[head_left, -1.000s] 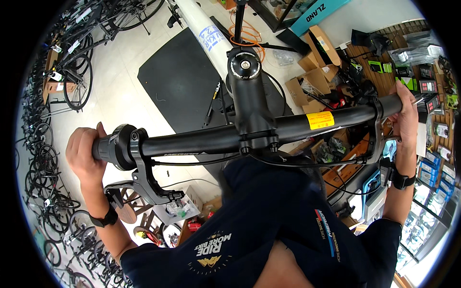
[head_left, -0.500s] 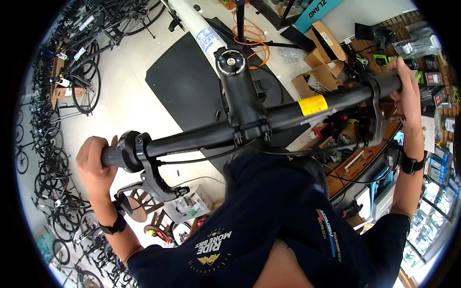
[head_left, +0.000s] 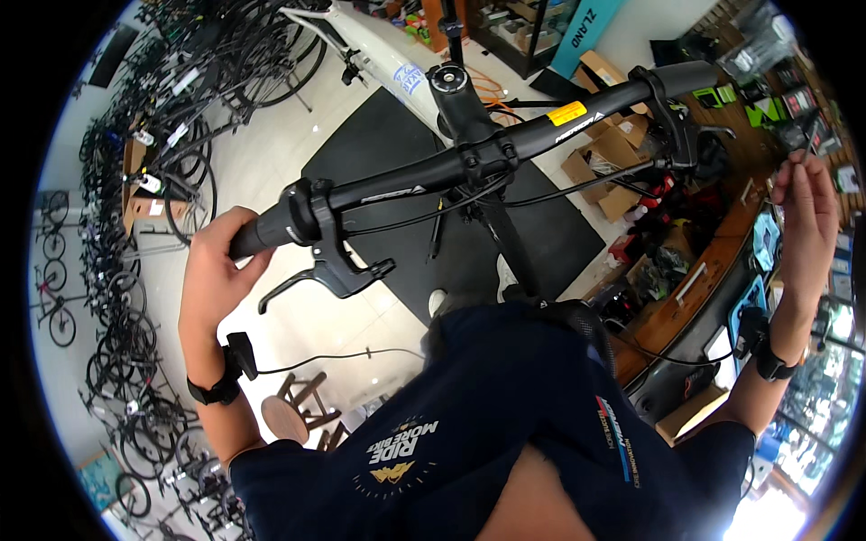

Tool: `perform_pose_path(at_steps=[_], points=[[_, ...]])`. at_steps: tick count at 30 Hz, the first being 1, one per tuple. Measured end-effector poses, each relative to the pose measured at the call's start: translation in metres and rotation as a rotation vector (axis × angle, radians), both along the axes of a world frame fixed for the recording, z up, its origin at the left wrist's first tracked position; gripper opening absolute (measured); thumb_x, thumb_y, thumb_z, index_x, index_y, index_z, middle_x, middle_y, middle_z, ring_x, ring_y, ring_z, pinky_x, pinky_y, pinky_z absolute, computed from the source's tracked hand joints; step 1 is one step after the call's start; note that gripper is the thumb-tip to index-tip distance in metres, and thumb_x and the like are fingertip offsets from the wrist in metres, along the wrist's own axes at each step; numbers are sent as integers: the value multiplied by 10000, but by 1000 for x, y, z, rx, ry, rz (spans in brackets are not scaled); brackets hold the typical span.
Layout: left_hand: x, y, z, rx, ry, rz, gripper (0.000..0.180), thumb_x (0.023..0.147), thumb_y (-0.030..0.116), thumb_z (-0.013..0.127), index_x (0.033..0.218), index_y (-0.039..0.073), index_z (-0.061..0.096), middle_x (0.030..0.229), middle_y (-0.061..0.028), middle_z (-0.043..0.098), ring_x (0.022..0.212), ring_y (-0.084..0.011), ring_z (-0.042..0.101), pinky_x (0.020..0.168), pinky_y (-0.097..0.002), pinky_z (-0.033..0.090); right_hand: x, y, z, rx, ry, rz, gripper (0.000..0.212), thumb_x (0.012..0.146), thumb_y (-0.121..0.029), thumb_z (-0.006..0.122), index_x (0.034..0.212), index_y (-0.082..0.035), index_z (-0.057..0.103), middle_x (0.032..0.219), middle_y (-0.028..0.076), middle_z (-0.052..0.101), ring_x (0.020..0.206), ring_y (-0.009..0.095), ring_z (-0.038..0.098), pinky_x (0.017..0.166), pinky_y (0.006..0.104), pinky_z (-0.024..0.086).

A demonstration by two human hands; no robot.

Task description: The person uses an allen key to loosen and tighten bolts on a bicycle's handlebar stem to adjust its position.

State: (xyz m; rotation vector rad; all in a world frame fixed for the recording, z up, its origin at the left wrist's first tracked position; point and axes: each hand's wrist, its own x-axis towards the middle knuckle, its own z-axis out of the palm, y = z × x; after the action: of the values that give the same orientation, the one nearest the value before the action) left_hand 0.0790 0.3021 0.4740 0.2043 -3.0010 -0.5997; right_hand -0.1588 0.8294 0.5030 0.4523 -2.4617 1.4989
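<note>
A black bicycle handlebar (head_left: 397, 186) lies across the view, clamped by a black stem (head_left: 473, 117) above a white bike frame (head_left: 374, 52). My left hand (head_left: 216, 261) is wrapped round the bar's left end, at the black grip (head_left: 255, 233). Below that grip hangs the left brake lever (head_left: 336, 276). My right hand (head_left: 806, 203) is raised off the bar, to the right of its end. Its fingertips are pinched on a thin metal rod (head_left: 813, 133), whose exact kind is unclear. The right brake lever (head_left: 687, 144) is mounted inboard of the bar's right end.
A black mat (head_left: 361, 135) lies under the bike. Cardboard boxes (head_left: 600, 171) and a wooden workbench (head_left: 672, 316) with loose parts stand on the right. Rows of bikes (head_left: 117, 352) line the left. A wooden stool (head_left: 285, 418) stands at lower left.
My right hand has left the handlebar's right end and moved outward, now pinching a thin metal rod. The handlebar sits higher and farther away in view. My left hand stays on its end.
</note>
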Motion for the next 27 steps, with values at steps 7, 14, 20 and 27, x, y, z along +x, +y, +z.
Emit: perform_pose_path(at_steps=[7, 14, 20, 27], points=[[0, -7, 21, 124, -33, -276, 452, 743, 213, 792, 1066, -22, 581, 841, -170, 589, 731, -317, 556, 701, -344, 461, 12, -37, -2, 171, -60, -91, 282, 960, -328, 614, 805, -94, 583, 680, -91, 385, 611, 28, 357, 553, 217, 282], [-7, 12, 36, 42, -44, -308, 797, 594, 367, 892, 1207, 9, 528, 971, -166, 625, 881, -334, 612, 810, -369, 477, -67, -30, -9, 229, -162, -250, 480, 888, -516, 651, 1011, -52, 651, 669, -60, 474, 472, 17, 314, 432, 215, 247], [-22, 24, 31, 213, -149, -270, 787, 531, 291, 927, 1150, 9, 530, 924, -153, 629, 839, -313, 606, 789, -350, 466, -100, -59, -11, 265, -388, 142, 655, 912, -633, 530, 1258, -78, 565, 935, 53, 671, 445, 0, 253, 410, 178, 207], [-29, 53, 30, 201, -202, -48, 792, 498, 201, 930, 1153, 4, 531, 921, -117, 617, 886, -268, 620, 822, -365, 482, -130, -56, -35, 272, -50, 566, 533, 912, -457, 661, 1224, -35, 575, 988, 60, 626, 817, 94, 572, 684, 222, 467]])
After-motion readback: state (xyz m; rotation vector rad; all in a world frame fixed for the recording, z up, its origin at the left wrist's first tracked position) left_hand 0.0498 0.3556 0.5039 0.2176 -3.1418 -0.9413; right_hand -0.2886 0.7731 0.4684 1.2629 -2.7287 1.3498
